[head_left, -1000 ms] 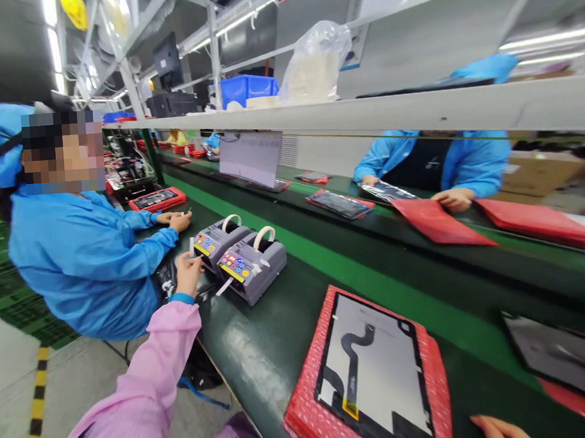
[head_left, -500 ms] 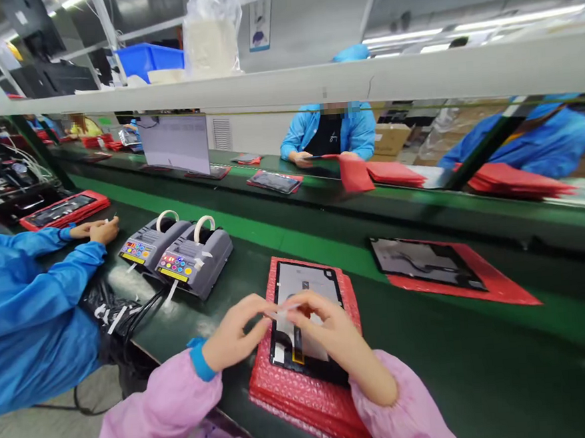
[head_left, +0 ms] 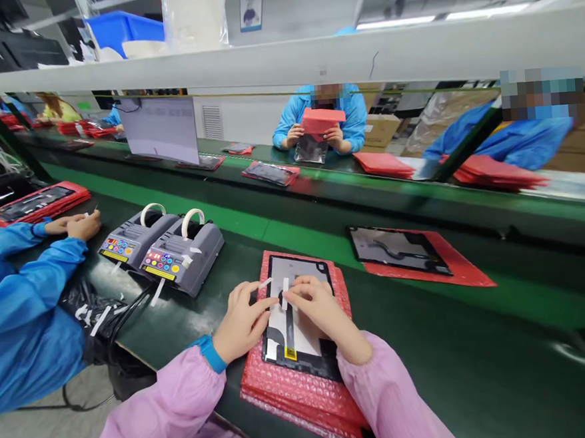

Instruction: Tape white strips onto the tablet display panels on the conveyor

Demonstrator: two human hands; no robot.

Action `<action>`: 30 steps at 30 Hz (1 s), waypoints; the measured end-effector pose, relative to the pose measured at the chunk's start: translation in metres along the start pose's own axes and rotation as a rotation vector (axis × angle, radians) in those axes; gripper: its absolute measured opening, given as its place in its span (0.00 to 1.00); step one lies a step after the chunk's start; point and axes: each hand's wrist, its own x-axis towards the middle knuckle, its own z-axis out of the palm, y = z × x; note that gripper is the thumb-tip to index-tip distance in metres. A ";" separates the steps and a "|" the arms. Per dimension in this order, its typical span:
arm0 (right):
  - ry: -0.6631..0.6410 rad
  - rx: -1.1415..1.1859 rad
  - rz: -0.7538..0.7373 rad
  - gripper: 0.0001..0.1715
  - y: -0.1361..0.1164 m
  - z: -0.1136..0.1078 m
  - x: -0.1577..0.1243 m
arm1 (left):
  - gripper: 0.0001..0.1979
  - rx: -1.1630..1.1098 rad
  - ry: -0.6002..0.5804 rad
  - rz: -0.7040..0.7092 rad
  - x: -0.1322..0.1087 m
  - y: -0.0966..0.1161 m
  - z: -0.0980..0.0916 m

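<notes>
A tablet panel [head_left: 300, 325] lies back-side up on a stack of red bubble-wrap sheets [head_left: 297, 392] in front of me. My left hand [head_left: 242, 319] and my right hand [head_left: 319, 310] are both over the panel, each pinching a small white strip of tape [head_left: 285, 293] near the black flex cable. A second strip [head_left: 265, 283] sticks out by my left fingertips. Both sleeves are pink.
Two grey tape dispensers [head_left: 167, 248] stand at my left. A co-worker in blue [head_left: 22, 298] sits beside them. Another panel on red wrap [head_left: 407, 251] lies to the right on the green belt [head_left: 483, 366]. People in blue [head_left: 323, 120] work across the line.
My view has swung from the dispensers to the panel. My left hand came over from the dispenser with tape, and both hands have lowered the strip onto the panel.
</notes>
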 end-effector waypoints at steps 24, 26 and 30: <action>0.230 -0.321 -0.149 0.27 0.004 -0.012 0.041 | 0.15 -0.070 -0.103 0.071 0.002 -0.010 0.005; 0.136 -0.152 -0.245 0.21 -0.001 -0.015 0.038 | 0.14 -0.188 -0.048 0.040 0.001 -0.013 0.005; -0.096 0.051 -0.369 0.14 -0.015 -0.014 0.019 | 0.12 -0.341 0.013 0.039 0.003 -0.015 0.006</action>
